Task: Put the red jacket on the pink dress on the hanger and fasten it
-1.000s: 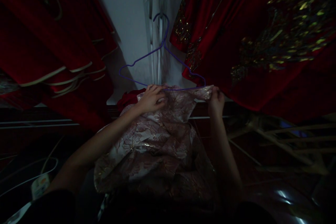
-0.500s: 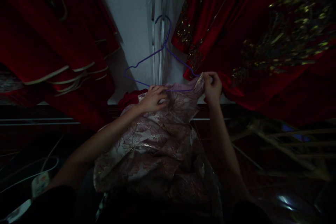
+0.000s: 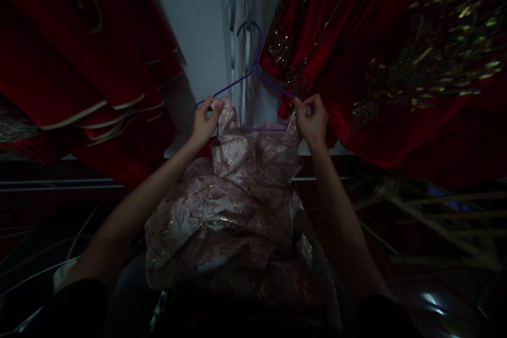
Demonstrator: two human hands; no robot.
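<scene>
A pink and gold brocade garment (image 3: 233, 211) hangs down in front of me from a purple wire hanger (image 3: 253, 71). The hanger's hook rests on a white upright strip on the wall. My left hand (image 3: 206, 121) pinches the garment's top left edge at the hanger's left shoulder. My right hand (image 3: 312, 119) is closed on the garment's top right edge at the hanger's right shoulder. Both arms reach up and forward.
Red garments with cream trim (image 3: 79, 79) hang at the left. Red fabric with gold embroidery (image 3: 415, 63) hangs at the right, close to my right hand. White cables (image 3: 43, 269) lie on the dark floor at the lower left. Pale sticks (image 3: 428, 222) lie at the right.
My left hand has risen from the hanger's bottom bar to its left shoulder, lifting the garment's edge. My right hand has moved up and inward along the right shoulder.
</scene>
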